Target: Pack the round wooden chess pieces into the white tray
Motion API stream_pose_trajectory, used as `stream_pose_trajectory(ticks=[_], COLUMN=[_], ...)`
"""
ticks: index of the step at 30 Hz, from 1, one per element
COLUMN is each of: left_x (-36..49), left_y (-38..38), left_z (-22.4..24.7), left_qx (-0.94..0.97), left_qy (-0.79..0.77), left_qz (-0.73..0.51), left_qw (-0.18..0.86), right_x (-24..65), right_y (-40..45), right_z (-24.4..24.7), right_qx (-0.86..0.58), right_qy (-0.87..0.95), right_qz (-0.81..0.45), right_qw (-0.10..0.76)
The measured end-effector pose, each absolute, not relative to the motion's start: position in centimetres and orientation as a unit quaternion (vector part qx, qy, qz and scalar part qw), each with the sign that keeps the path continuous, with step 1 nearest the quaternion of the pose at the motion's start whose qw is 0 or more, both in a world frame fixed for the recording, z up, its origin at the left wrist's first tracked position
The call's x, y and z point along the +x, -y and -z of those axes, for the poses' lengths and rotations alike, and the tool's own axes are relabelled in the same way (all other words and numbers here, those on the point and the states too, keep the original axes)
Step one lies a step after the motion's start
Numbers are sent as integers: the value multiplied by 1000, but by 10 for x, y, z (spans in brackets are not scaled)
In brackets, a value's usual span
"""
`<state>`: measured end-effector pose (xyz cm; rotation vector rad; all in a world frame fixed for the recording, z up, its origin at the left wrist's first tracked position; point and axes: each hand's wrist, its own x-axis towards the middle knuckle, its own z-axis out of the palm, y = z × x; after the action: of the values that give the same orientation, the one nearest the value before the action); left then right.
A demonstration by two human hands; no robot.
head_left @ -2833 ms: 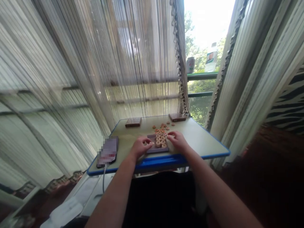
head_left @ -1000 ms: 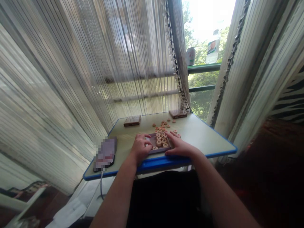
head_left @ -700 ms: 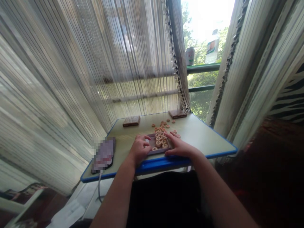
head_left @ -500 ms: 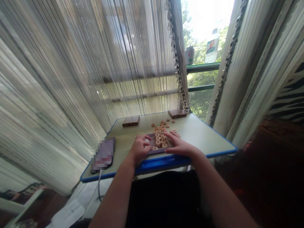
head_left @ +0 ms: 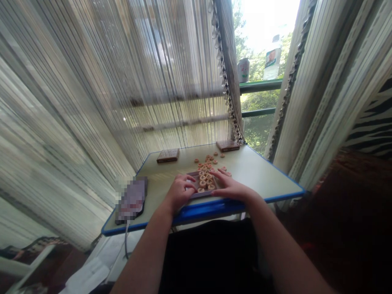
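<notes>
A shallow, light grey tray (head_left: 202,195) lies near the front edge of the table. Inside it, round wooden Chinese chess pieces (head_left: 203,183) with dark characters stand in two columns, leaving bare tray floor on the left. My left hand (head_left: 180,190) is curled over the tray's left side, its thumb close to the nearest piece. At the right side, my right hand (head_left: 232,188) has its fingers stretched out and its thumb by the tray's front corner. Its fingers partly cover the right column. More pieces (head_left: 208,158) lie loose behind the tray, a few beyond my right fingertips.
Two flat brown boxes (head_left: 168,155) lie toward the table's back edge. A pixelated phone-like device (head_left: 132,200) with a cable is on the left. The table (head_left: 266,175) has a blue rim. String curtains (head_left: 171,73) hang behind; a can (head_left: 243,70) and bottle (head_left: 272,61) stand on the window rail.
The view has shifted very slightly. Both hands keep their places at the tray's sides, and the pieces look unmoved.
</notes>
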<state>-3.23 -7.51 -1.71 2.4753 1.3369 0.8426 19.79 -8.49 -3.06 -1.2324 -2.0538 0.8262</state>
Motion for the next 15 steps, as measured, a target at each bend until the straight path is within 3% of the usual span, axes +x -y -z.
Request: stream_pose_trajectory(ticks=[15], left_x=[-30], left_y=[77], left_z=[16], left_qx=[847], left_qy=[-435], left_qz=[-274], left_qw=[135], right_x=[198], right_y=[86], right_z=[30], right_qx=[-463], right_qy=[773], right_qz=[-313], right_qw=[299])
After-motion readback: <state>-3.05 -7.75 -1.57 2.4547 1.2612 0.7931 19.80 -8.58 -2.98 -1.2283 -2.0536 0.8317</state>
